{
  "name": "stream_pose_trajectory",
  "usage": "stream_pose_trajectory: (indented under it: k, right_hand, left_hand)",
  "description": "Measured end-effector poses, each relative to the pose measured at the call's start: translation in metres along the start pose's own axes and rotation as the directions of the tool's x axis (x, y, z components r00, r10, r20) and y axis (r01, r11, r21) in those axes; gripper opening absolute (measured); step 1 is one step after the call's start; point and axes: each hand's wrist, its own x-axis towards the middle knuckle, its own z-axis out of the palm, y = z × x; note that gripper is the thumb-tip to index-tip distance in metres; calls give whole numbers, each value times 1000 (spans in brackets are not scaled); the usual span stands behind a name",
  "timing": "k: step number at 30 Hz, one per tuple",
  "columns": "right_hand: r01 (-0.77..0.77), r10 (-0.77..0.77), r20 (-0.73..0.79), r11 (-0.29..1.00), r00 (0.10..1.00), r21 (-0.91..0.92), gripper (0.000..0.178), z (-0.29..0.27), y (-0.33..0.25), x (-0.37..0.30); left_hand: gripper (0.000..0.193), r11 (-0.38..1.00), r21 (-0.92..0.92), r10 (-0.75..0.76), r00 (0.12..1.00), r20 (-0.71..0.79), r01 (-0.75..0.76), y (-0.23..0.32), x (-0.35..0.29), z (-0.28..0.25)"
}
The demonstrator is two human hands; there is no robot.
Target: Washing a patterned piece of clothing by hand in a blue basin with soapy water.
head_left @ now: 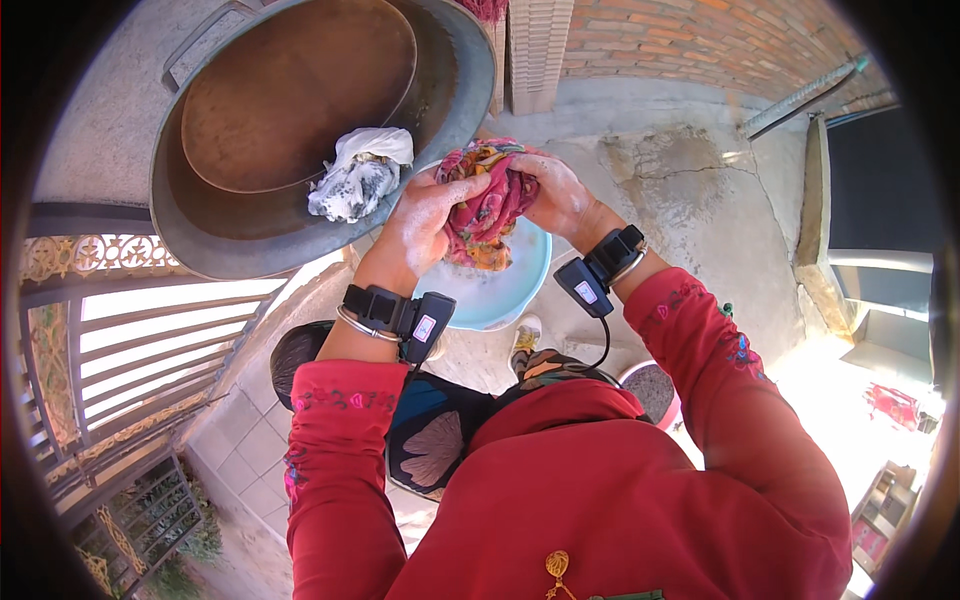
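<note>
A wet, bunched cloth with a red and orange flower pattern (487, 215) is gripped between both my hands. My left hand (425, 215) closes on its left side, thumb pressed over the fabric. From the other side my right hand (556, 195) holds it, and the fingers behind the cloth are hidden. Suds coat both hands and wrists. Below the cloth stands a light blue basin (530, 275) with whitish, soapy water. Just left of my hands, a crumpled white and grey cloth (362, 175) lies inside a large metal tub (440, 110).
A barred metal railing (170, 330) runs along the left. Behind my right side sits a round container with dark contents (648, 388). A brick wall (690, 45) rises at the far side, with a metal pipe (805, 95) at the right. The concrete floor (690, 230) has a damp patch.
</note>
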Motion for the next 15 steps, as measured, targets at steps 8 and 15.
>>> stream_pose_trajectory:
  k: [8,15]
  right_hand:
    - [15,-30,-93,988,995,-154,31,7,17,-5]
    - [20,-65,-127,946,990,-324,29,-4,30,1]
  left_hand:
    - [23,966,-236,89,994,-68,-103,14,-2,7]
    - [19,896,-395,176,979,-105,-204,8,7,-3]
